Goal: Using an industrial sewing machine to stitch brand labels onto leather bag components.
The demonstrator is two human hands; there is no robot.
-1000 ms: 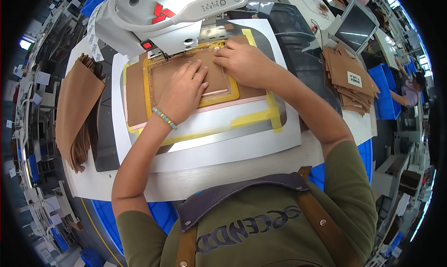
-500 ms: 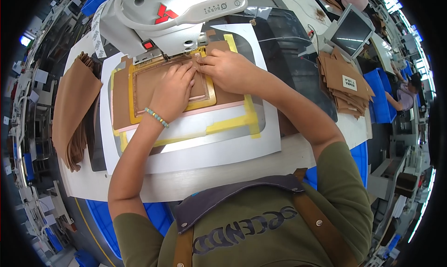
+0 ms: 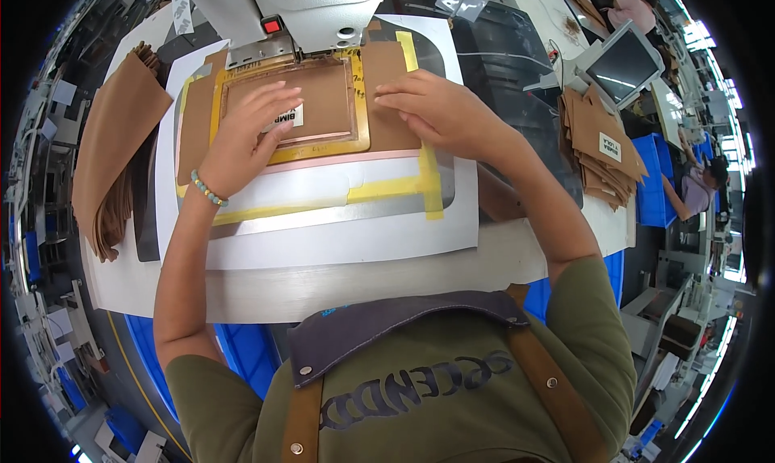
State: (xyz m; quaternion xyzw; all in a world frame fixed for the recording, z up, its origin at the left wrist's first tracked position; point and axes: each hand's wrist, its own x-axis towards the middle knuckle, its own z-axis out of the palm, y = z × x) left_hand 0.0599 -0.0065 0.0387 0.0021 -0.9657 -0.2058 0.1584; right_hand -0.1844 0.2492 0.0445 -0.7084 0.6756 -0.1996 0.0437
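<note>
A sewing machine head (image 3: 315,19) reaches in at the top, over the far edge of a yellow rectangular frame (image 3: 365,116). Inside and around that frame lies a brown leather-like sheet (image 3: 327,87). My left hand (image 3: 250,128), with a beaded bracelet at its wrist, spreads its fingers over the frame's left part and partly hides a white label (image 3: 296,115). To the right of the frame, over the brown sheet, is my right hand (image 3: 444,112); its fingers are stretched out with nothing in them. Whether either hand touches the sheet is hard to tell.
Brown pieces hang folded in a stack (image 3: 121,152) at the left. Another brown pile (image 3: 593,144) lies at the right below a screen (image 3: 624,66). Yellow tape (image 3: 434,184) borders the plate on a white sheet (image 3: 323,249). Farther right, a co-worker (image 3: 698,188) is near a blue crate (image 3: 652,176).
My hands have moved apart from the middle of the frame near the needle, left hand to the left, right hand to the right. The white label now shows. The whole view has shifted slightly.
</note>
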